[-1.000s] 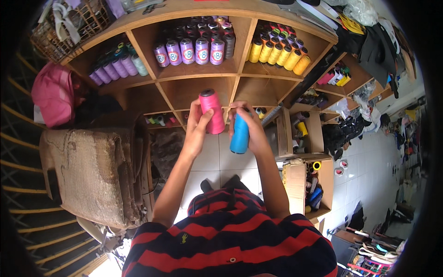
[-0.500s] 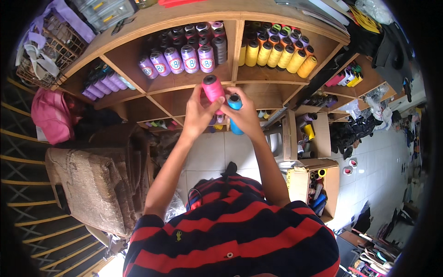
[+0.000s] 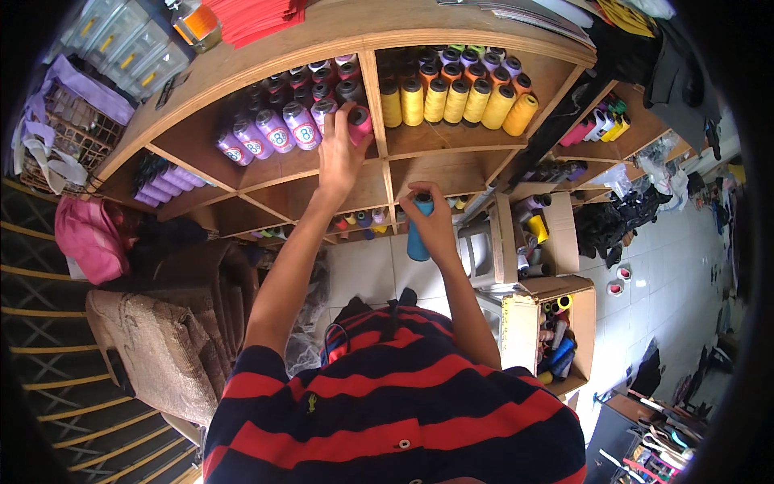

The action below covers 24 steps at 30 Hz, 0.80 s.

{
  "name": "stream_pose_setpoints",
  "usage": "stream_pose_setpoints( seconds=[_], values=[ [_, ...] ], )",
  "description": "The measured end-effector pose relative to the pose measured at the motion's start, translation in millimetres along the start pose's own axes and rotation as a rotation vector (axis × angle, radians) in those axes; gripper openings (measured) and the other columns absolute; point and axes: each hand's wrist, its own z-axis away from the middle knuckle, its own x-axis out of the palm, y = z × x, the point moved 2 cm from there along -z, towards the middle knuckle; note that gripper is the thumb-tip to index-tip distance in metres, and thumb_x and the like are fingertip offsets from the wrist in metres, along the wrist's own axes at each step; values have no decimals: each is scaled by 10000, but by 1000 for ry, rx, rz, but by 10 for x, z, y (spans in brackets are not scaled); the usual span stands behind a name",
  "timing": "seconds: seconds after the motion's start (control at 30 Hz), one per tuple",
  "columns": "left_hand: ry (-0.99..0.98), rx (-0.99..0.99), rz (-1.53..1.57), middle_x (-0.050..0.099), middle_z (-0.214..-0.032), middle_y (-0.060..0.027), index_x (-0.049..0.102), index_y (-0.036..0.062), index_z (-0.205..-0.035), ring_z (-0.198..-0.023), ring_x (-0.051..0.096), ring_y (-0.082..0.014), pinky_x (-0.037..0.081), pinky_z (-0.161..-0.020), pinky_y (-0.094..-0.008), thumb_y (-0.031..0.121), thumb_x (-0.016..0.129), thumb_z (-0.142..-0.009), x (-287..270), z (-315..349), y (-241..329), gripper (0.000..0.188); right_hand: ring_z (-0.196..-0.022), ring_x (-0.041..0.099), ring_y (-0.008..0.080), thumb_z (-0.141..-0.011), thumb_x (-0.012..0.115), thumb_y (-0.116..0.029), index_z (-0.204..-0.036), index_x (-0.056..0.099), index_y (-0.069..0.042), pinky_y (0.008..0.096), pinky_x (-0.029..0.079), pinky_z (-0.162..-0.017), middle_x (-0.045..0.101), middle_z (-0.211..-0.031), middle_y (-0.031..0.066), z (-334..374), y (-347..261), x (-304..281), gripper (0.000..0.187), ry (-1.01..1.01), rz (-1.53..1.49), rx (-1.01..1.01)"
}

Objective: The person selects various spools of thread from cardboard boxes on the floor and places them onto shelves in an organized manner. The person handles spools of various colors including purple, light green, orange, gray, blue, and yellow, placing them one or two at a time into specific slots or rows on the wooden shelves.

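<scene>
My left hand (image 3: 340, 161) reaches into the upper middle compartment of the wooden shelf (image 3: 359, 157), its fingers closed round a pink thread spool (image 3: 360, 126). That spool is at the right end of a front row of lilac thread spools (image 3: 276, 129), near the upright divider. Whether its base rests on the board is hidden by my hand. Lower and to the right, my right hand (image 3: 431, 222) grips a blue thread spool (image 3: 418, 240) near its top, holding it roughly upright in front of the shelf.
Yellow thread spools (image 3: 435, 101) fill the compartment to the right. Cardboard boxes (image 3: 584, 331) with mixed spools stand at the right. A brown folded cover (image 3: 161, 339) lies at the left. Red sheets (image 3: 254, 18) and a bottle (image 3: 193, 24) are on the shelf top.
My hands have come apart. The left has carried the pink spool up into the compartment beside the lilac row. The right has moved slightly lower with the blue spool.
</scene>
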Motion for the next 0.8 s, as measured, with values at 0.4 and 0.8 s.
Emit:
stream_pose_setpoints(
  seconds=[0.4,0.8],
  values=[
    [53,204,-614,385,-1374,-72,508,241,-1306,-1242,339,-373,254,-968,-601,224,776,-665,48,-122,-113,696,-524,563,117,-825,696,-159,-1066,541,-26,259,445,-451,570,-742,53,23,94,27,315,-27,-24,114],
    [-58,210,-568,259,-1498,-106,364,224,-1425,-1370,232,-365,126,-1052,-659,289,748,-737,-35,-63,-114,790,-521,563,132,-836,687,-160,-1060,538,-35,256,442,-481,604,-795,79,165,223,57,296,-45,-68,141]
  ],
)
